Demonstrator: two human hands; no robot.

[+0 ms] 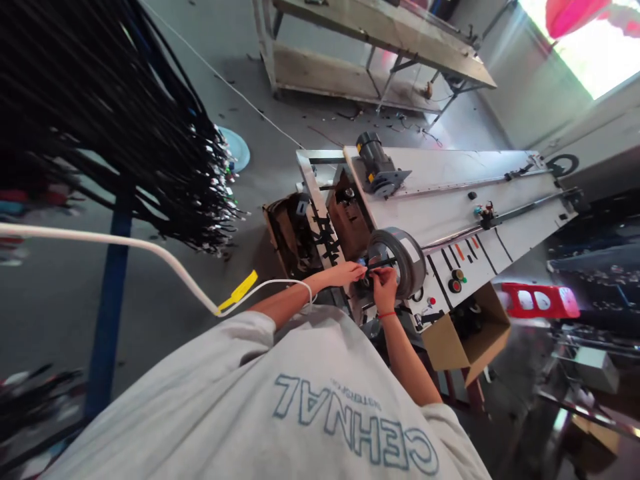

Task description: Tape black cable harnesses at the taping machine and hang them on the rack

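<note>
My left hand reaches in from the left, its fingers pinched together at the near end of the white bench. Close beside it is my right hand, also closed in a pinch, with a red band on the wrist. Between the fingertips runs a short thin black strip; its far end lies against a large dark grey roll. The roll stands upright at the bench corner, just beyond my right hand. What exactly each fingertip grips is too small to make out.
A motor and long rails occupy the white bench. An open cardboard box sits at the right, near a red plastic stool. Bundled black cables hang at the left. A white cord with a yellow tag crosses toward my left arm.
</note>
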